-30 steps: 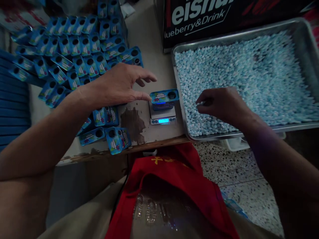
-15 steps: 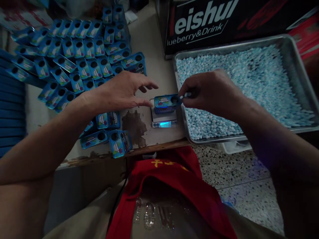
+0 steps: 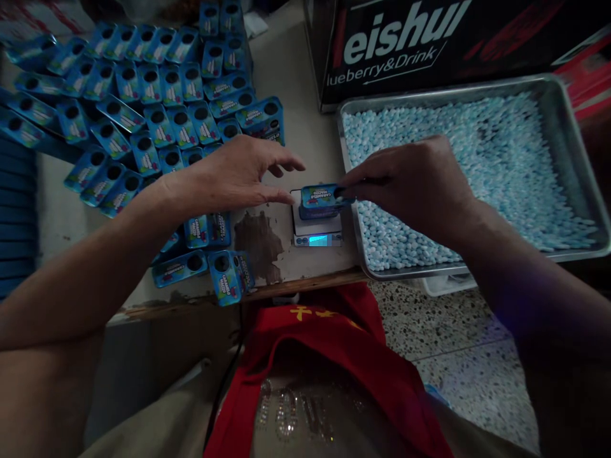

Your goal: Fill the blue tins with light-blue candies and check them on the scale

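Observation:
A blue candy tin (image 3: 319,201) stands on a small scale (image 3: 317,228) with a lit display. My left hand (image 3: 238,172) hovers just left of the tin, thumb and fingers apart, holding nothing. Over the tin's right end, at its dark round opening, my right hand (image 3: 405,181) has its fingertips pinched together; a small pale piece shows at the fingertips. To the right lies a metal tray (image 3: 356,251) full of pale blue and white candies (image 3: 429,178).
Many blue tins (image 3: 181,124) stand in rows at the left of the worn table (image 3: 277,70). A few more (image 3: 226,277) sit at the front edge. Behind the tray is a black box (image 3: 401,51). A red apron (image 3: 324,350) hangs below the table edge.
My right hand has moved slightly left and its fingertips have come to the tin's opening. The candies between its fingers are now mostly hidden. My left hand has barely moved.

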A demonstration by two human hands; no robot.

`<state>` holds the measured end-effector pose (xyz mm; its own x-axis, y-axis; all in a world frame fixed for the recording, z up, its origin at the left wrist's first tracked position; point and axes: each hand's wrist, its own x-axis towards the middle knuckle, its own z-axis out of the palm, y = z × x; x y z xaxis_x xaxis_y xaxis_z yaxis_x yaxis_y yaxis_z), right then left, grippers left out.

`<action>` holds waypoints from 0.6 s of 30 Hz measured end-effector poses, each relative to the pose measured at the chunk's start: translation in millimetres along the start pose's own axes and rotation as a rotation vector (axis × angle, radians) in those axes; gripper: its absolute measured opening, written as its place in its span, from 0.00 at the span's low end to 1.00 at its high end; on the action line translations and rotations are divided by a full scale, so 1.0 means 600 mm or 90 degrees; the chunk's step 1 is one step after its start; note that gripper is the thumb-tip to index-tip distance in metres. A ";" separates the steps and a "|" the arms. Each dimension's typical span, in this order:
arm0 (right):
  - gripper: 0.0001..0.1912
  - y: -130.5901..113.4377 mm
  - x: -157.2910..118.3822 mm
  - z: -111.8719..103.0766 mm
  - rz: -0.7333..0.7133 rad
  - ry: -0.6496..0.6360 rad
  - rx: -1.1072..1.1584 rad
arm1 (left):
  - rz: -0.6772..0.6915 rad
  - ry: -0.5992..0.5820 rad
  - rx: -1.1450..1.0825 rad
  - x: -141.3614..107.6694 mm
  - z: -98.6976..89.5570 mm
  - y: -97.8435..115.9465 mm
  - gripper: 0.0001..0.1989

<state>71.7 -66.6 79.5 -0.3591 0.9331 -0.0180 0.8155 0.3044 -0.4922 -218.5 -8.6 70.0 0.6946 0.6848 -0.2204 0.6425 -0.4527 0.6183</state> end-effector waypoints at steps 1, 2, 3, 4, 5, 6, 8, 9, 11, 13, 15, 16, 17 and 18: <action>0.12 0.000 -0.001 0.002 0.003 0.000 0.015 | 0.003 -0.003 0.000 0.001 0.000 0.000 0.38; 0.12 0.001 -0.003 0.003 0.006 0.003 0.030 | 0.003 -0.007 0.000 0.002 0.001 -0.001 0.39; 0.11 0.002 -0.004 0.004 0.008 0.011 0.043 | 0.001 -0.011 0.000 0.004 0.001 -0.001 0.40; 0.10 0.003 -0.005 0.005 0.012 0.022 0.055 | 0.000 -0.012 0.000 0.005 0.002 -0.001 0.40; 0.09 0.005 -0.007 0.005 0.019 0.040 0.070 | 0.000 -0.012 0.000 0.006 0.002 -0.001 0.41; 0.08 0.008 -0.008 0.003 0.030 0.061 0.088 | 0.000 -0.010 -0.001 0.007 0.002 0.000 0.41; 0.04 0.017 -0.012 -0.001 0.060 0.099 0.129 | -0.001 -0.009 -0.007 0.008 0.001 0.002 0.40; 0.02 0.024 -0.013 -0.004 0.078 0.107 0.151 | -0.003 -0.009 -0.010 0.008 0.001 0.003 0.39; 0.02 0.039 -0.017 -0.009 0.113 0.098 0.187 | -0.006 -0.011 -0.012 0.009 0.000 0.006 0.37; 0.05 0.051 -0.020 -0.011 0.131 0.058 0.196 | -0.005 -0.011 -0.009 0.012 0.000 0.011 0.36; 0.06 0.054 -0.021 -0.011 0.123 0.033 0.180 | -0.003 -0.015 -0.005 0.017 0.002 0.018 0.35; 0.06 0.052 -0.020 -0.010 0.110 0.030 0.163 | -0.002 -0.019 -0.004 0.019 0.004 0.021 0.35; 0.05 0.047 -0.019 -0.009 0.095 0.028 0.142 | 0.000 -0.021 -0.002 0.021 0.005 0.025 0.35; 0.05 0.041 -0.017 -0.009 0.081 0.029 0.117 | 0.002 -0.021 -0.001 0.023 0.007 0.029 0.36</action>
<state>97.8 -67.6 71.9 -0.2350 0.9706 -0.0525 0.7546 0.1481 -0.6393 -196.4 -9.6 74.6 0.7066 0.6644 -0.2435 0.6402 -0.4537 0.6199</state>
